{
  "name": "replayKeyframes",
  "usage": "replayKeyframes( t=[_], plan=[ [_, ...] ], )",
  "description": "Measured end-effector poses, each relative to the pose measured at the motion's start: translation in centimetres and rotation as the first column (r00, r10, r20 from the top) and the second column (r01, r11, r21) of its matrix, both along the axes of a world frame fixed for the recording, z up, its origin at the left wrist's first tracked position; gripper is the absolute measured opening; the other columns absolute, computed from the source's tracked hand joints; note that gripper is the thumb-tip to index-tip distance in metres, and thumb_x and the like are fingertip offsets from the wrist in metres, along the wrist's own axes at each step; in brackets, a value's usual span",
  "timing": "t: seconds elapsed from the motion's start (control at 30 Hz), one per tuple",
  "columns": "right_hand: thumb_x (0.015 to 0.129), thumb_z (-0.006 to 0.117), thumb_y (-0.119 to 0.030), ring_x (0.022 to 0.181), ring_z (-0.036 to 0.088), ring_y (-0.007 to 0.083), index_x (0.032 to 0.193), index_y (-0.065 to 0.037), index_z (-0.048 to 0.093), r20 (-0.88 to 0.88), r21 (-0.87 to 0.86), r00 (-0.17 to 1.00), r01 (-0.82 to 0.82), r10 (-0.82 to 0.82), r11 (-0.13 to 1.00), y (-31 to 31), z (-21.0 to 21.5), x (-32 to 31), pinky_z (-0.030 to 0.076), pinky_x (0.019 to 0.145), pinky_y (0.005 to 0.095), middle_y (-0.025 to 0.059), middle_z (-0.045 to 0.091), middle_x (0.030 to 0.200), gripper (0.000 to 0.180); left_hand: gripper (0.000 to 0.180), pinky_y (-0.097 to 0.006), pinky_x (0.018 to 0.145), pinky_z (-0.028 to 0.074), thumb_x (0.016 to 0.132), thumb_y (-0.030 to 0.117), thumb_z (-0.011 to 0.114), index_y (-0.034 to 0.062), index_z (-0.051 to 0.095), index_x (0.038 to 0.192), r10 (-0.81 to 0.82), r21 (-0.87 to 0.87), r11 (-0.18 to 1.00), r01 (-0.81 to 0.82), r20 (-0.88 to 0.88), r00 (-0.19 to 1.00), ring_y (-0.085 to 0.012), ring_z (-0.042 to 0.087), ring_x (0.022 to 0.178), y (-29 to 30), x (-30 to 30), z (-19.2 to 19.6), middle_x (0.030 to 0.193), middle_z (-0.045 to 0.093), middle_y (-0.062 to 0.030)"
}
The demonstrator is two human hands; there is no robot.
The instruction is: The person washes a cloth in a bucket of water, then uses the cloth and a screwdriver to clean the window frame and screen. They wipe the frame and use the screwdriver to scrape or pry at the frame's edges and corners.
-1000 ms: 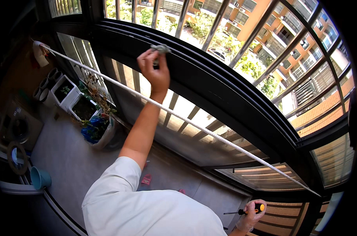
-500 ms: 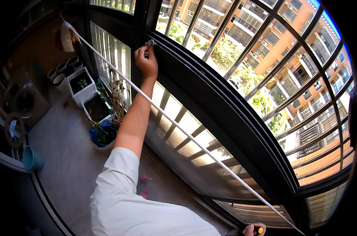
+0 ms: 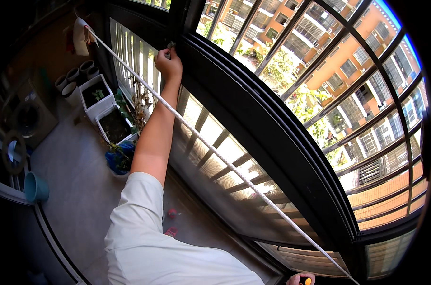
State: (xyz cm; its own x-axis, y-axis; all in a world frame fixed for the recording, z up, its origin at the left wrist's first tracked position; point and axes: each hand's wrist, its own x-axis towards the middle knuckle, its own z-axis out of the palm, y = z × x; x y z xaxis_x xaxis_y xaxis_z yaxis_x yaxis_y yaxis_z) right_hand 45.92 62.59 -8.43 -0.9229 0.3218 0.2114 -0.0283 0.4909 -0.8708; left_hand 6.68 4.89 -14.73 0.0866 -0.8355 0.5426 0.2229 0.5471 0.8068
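My left hand is stretched far forward, its fingers pinched round a small crumpled grey cloth. Hand and cloth are beside the corner where the dark window post meets the black window sill. Most of the cloth is hidden behind the fingers. At the lower right edge, my right hand is closed on an object with an orange round end; the picture cuts off the rest, so its kind does not show.
A white rope runs slantwise across my left forearm. Metal bars stand outside the window. On the floor are white planters, several pots, a blue bag and a teal bucket. A washing machine stands left.
My left hand has moved with the cloth from the end of the sill's track to the inner side of the corner. The right hand has sunk lower, and the view has shifted slightly.
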Motion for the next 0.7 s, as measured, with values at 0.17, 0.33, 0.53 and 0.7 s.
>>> replayKeyframes(
  t=[0.17, 0.33, 0.53, 0.7],
  plan=[
    [0.081, 0.058, 0.002, 0.060, 0.049, 0.0130, 0.089, -0.003, 0.052, 0.031, -0.005, 0.999, 0.007, -0.007, 1.000, -0.1, -0.9, 0.5, 0.042, 0.057, 0.0241, 0.0076, 0.055, 0.073, 0.011, 0.010, -0.036, 0.067, 0.045, 0.080, 0.007, 0.064, 0.0008, 0.057, 0.083, -0.185, -0.275, 0.946, 0.169, -0.031, 0.982, -0.0300, 0.055, 0.080, 7.6, 3.6, -1.0, 0.088, 0.054, -0.0136],
    [0.081, 0.059, 0.002, 0.059, 0.048, 0.0126, 0.089, -0.003, 0.052, 0.022, -0.006, 1.000, -0.022, 0.022, 1.000, -0.7, -1.1, 0.7, 0.042, 0.056, 0.0238, 0.0075, 0.055, 0.073, 0.011, 0.012, -0.033, 0.069, 0.047, 0.077, 0.003, 0.067, 0.0044, 0.058, 0.085, -0.386, -0.525, 0.777, 0.346, 0.037, 0.922, -0.0282, 0.057, 0.085, 16.4, 7.1, -4.3, 0.097, 0.055, -0.0140],
    [0.076, 0.058, -0.001, 0.054, 0.043, 0.0090, 0.088, -0.007, 0.044, -0.041, -0.036, 0.999, -0.006, 0.004, 0.999, 0.6, -2.5, 2.6, 0.038, 0.049, 0.0211, 0.0047, 0.047, 0.067, 0.019, 0.025, -0.032, 0.070, 0.048, 0.071, -0.005, 0.069, 0.0066, 0.058, 0.090, -0.596, -0.741, 0.483, 0.467, 0.113, 0.795, -0.0296, 0.056, 0.088, 24.5, 8.0, -5.7, 0.101, 0.055, -0.0149],
    [0.076, 0.058, 0.005, 0.053, 0.048, 0.0098, 0.088, -0.006, 0.045, -0.054, -0.064, 0.974, 0.215, -0.219, 0.974, 3.4, -2.8, 6.9, 0.042, 0.049, 0.0216, 0.0059, 0.050, 0.071, 0.021, 0.016, -0.033, 0.066, 0.047, 0.078, 0.001, 0.066, 0.0024, 0.058, 0.091, -0.365, -0.500, 0.802, 0.327, 0.022, 0.931, -0.0270, 0.057, 0.083, 22.0, 7.4, -4.5, 0.100, 0.055, -0.0139]
  ],
)
